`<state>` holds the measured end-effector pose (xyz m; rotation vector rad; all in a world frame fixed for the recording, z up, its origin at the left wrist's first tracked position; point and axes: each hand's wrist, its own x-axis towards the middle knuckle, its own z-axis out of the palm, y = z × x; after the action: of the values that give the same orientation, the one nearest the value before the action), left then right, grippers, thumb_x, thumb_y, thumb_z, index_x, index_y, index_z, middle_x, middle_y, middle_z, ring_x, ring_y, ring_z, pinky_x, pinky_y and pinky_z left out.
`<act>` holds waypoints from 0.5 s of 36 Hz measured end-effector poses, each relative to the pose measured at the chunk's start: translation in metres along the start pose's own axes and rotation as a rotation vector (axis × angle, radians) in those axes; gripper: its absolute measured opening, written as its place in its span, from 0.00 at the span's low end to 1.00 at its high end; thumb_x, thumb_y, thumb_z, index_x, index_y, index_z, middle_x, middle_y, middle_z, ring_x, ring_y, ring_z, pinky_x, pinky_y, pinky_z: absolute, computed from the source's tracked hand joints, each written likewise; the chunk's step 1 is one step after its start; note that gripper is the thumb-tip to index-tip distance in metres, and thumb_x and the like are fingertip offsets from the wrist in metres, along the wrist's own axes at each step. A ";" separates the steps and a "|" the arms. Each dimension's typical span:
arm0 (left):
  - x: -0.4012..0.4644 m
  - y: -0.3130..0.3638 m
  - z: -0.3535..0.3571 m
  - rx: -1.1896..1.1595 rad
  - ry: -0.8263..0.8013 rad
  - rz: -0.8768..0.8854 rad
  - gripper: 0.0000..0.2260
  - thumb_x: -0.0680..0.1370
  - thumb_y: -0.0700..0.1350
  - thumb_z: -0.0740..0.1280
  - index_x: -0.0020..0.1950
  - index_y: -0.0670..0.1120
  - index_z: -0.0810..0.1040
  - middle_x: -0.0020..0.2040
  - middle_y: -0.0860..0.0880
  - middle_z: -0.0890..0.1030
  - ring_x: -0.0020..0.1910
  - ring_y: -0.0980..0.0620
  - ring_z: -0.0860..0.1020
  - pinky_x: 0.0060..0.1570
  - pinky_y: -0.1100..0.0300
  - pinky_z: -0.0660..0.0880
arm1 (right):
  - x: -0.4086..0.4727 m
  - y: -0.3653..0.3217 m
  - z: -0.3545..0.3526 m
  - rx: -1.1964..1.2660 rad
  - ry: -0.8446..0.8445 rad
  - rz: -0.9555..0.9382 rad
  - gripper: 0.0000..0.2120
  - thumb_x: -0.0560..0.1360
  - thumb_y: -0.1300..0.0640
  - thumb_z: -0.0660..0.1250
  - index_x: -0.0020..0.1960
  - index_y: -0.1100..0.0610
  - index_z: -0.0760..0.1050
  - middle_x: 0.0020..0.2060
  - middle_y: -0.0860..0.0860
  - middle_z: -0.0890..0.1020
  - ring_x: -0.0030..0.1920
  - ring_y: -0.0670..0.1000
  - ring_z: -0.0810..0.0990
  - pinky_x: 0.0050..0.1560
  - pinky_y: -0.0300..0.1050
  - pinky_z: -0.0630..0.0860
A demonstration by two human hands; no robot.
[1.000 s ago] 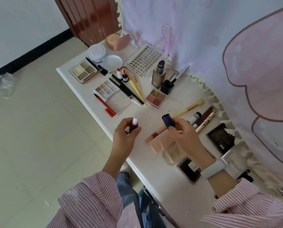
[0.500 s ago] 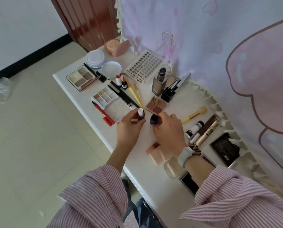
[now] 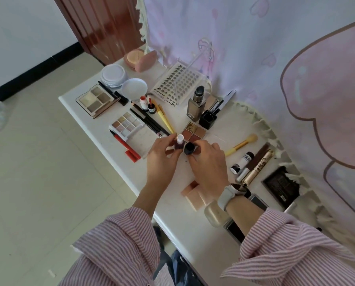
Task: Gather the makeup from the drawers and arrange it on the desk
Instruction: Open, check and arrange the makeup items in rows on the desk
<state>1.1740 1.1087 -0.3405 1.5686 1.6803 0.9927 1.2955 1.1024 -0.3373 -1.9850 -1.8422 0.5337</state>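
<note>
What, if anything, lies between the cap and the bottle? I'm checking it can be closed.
Nothing visible. The left hand holds the bottle upright, white neck bare; the right hand holds the cap right beside it, only a small gap between.

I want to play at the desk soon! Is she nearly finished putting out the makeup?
Mostly: palettes, brushes and tubes already lie spread on the desk. Her left hand holds a small bottle, her right hand its dark cap. The drawers aren't visible, so what's left is unclear.
</note>
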 end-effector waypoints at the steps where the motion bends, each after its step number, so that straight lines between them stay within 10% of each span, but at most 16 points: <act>1: -0.001 -0.001 0.000 0.009 0.002 -0.003 0.18 0.73 0.38 0.71 0.62 0.44 0.76 0.53 0.49 0.77 0.48 0.56 0.76 0.46 0.71 0.74 | -0.002 0.000 -0.003 0.005 -0.009 -0.008 0.13 0.75 0.56 0.64 0.58 0.58 0.73 0.51 0.53 0.80 0.49 0.55 0.71 0.47 0.47 0.62; 18: -0.064 -0.030 0.006 0.531 0.065 0.038 0.20 0.77 0.48 0.55 0.62 0.40 0.75 0.63 0.40 0.75 0.63 0.39 0.71 0.64 0.41 0.65 | -0.007 0.070 -0.059 -0.315 -0.029 -0.013 0.18 0.71 0.62 0.63 0.61 0.56 0.75 0.57 0.58 0.75 0.57 0.61 0.70 0.53 0.55 0.67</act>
<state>1.1695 1.0456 -0.3724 1.9177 2.0824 0.6464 1.3858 1.0896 -0.3228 -2.1687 -2.0610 0.2829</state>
